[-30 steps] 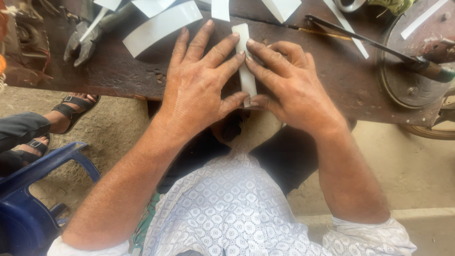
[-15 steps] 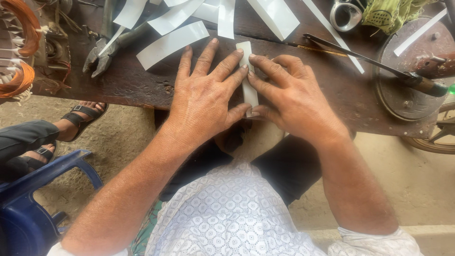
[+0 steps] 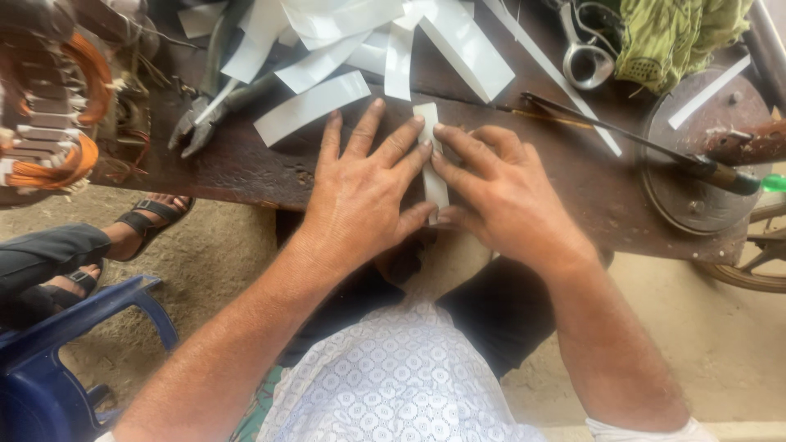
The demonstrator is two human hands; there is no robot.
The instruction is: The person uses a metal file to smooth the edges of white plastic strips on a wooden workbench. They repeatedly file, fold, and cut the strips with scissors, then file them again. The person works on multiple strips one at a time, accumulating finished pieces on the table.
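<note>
Both hands lie flat and open, pressing down rather than grasping: the left hand (image 3: 360, 192) and right hand (image 3: 501, 192) pin a narrow white paper strip (image 3: 431, 155) between their fingertips at the frame's centre, on the dark workbench (image 3: 262, 168). The fingers hide the strip's long edges. It looks creased lengthwise, pale and stiff. Loose white strips (image 3: 311, 106) and pliers (image 3: 201, 119) lie upper left.

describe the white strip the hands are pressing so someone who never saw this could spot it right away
On the dark, worn workbench, look at the near edge where the left hand and right hand lie flat, fingertips meeting. The narrow white strip runs lengthwise between them. Unlike the loose white strips piled further back, it alone is pinned under fingers.
</note>
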